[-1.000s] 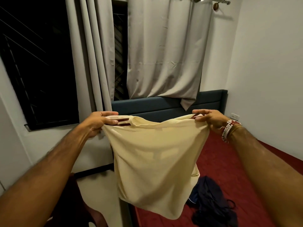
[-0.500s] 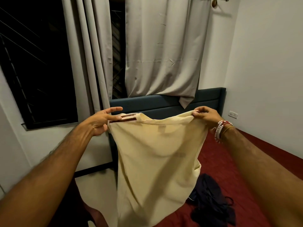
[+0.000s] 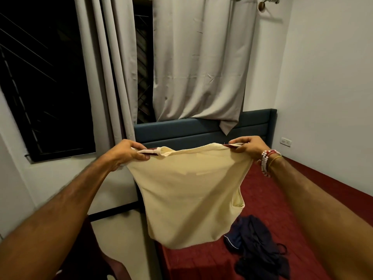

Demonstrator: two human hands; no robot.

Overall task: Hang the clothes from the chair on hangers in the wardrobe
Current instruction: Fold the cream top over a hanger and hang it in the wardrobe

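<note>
A cream shirt (image 3: 189, 190) with dark red trim hangs spread out in front of me, held up by its top edge. My left hand (image 3: 129, 152) grips the left corner, fingers curled over the red-striped edge. My right hand (image 3: 249, 145), with bead bracelets at the wrist, pinches the right corner. The shirt's lower hem dangles above the edge of the bed. A dark navy garment (image 3: 260, 247) lies crumpled on the bed at the lower right. No hanger or wardrobe is in view.
A bed with a dark red cover (image 3: 282, 199) and a blue headboard (image 3: 201, 130) fills the right side. Grey curtains (image 3: 201, 67) hang over a dark window (image 3: 44, 87). A dark chair (image 3: 96, 265) shows at the bottom left. A white wall (image 3: 333, 87) closes the right.
My left hand, open with fingers spread half a second ago, has closed again on the shirt's left corner. The shirt is pulled wider and hangs shorter than before.
</note>
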